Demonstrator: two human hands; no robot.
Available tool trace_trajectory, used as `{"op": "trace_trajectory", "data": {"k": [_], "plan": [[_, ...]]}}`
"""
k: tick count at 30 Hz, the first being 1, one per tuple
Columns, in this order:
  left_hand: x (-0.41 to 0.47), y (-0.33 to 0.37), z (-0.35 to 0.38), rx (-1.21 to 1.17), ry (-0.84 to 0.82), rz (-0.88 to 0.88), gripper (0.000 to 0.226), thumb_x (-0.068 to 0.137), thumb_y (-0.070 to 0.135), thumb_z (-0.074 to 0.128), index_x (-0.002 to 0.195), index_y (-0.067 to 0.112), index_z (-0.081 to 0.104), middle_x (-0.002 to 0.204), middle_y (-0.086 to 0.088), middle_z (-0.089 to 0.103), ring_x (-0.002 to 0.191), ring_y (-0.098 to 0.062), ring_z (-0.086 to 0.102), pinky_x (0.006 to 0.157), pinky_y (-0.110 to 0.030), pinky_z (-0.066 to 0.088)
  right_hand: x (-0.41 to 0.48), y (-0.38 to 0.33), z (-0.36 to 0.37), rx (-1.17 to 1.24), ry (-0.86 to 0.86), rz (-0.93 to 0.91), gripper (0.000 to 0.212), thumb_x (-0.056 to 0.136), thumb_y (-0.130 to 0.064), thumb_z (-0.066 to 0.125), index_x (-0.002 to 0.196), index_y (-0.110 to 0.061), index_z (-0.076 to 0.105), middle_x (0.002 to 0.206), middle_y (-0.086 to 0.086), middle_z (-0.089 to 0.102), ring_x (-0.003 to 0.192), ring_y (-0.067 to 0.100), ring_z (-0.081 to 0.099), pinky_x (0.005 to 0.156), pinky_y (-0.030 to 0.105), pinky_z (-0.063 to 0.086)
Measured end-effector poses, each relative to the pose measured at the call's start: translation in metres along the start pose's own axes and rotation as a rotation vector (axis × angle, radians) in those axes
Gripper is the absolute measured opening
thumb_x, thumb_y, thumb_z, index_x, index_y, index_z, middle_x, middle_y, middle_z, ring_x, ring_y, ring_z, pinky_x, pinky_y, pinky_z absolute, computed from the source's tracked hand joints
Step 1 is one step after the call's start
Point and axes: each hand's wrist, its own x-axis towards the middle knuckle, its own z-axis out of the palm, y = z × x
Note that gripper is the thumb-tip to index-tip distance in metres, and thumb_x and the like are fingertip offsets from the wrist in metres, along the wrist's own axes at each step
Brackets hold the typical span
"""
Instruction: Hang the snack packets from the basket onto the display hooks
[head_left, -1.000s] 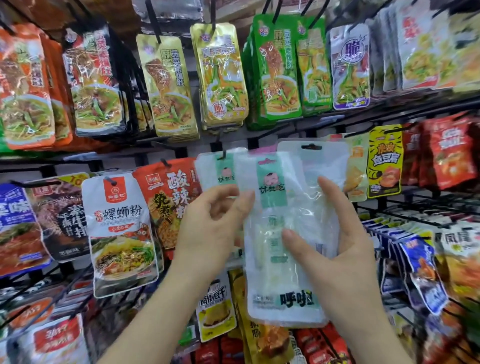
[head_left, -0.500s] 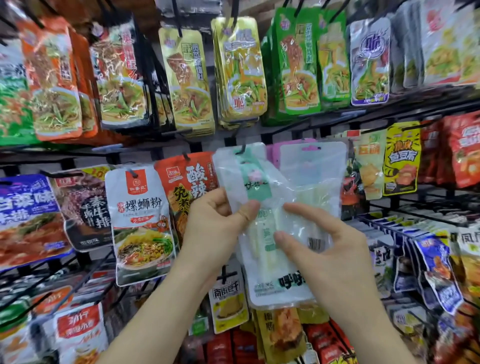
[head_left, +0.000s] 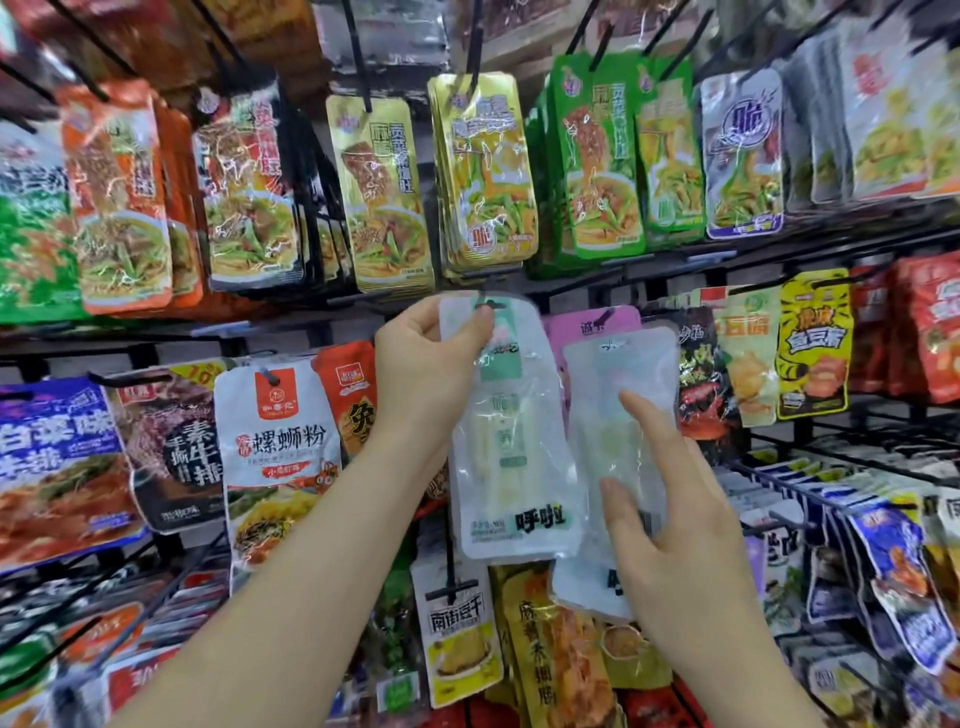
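Note:
Two pale translucent snack packets with green labels are in front of the display wall. My left hand (head_left: 423, 364) pinches the top of the front packet (head_left: 511, 457), thumb at its hang hole, right at a black display hook (head_left: 488, 300). My right hand (head_left: 670, 514) holds the lower part of the second packet (head_left: 618, 415), which faces away and sits to the right, slightly behind the first. The basket is out of view.
Rows of black hooks carry many hanging packets: yellow and green ones (head_left: 483, 171) above, a white noodle packet (head_left: 280, 457) at left, a pink packet (head_left: 592, 325) just behind, yellow packets (head_left: 813, 343) at right. More packets (head_left: 460, 639) hang below my hands.
My left hand slid from the packet's middle up to its top and raised it to the hook. The two packets separated, and my right hand now holds the second one alone.

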Motion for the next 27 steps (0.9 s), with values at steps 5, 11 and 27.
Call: {"op": "trace_trajectory", "data": {"k": [5, 11, 27], "plan": [[-0.002, -0.006, -0.002, 0.047, -0.021, 0.009, 0.016, 0.087, 0.011, 0.069, 0.074, 0.020, 0.073, 0.082, -0.007, 0.075, 0.078, -0.028, 0.071, 0.075, -0.052, 0.058, -0.001, 0.004, -0.004, -0.091, -0.002, -0.021, 0.059, 0.095, -0.017, 0.052, 0.143, -0.044, 0.031, 0.117, -0.032, 0.040, 0.100, 0.019, 0.043, 0.067, 0.032, 0.045], [-0.004, -0.009, -0.007, 0.060, 0.041, 0.082, 0.017, 0.089, 0.009, 0.067, 0.096, 0.024, 0.068, 0.083, -0.011, 0.074, 0.075, -0.028, 0.071, 0.073, -0.052, 0.059, -0.001, 0.004, -0.006, -0.056, -0.010, -0.029, 0.060, 0.092, -0.018, 0.054, 0.140, -0.048, 0.033, 0.110, -0.021, 0.046, 0.052, 0.012, 0.047, 0.050, 0.021, 0.037], [0.006, -0.024, -0.007, 0.789, -0.009, 0.333, 0.037, 0.090, 0.019, 0.063, 0.127, 0.022, 0.061, 0.116, 0.007, 0.062, 0.101, -0.006, 0.053, 0.077, -0.007, 0.031, 0.000, -0.005, -0.010, -0.044, -0.010, -0.023, 0.077, 0.091, -0.018, 0.058, 0.140, -0.063, 0.018, 0.121, -0.035, 0.052, 0.055, 0.017, 0.056, 0.052, 0.030, 0.050]]}}
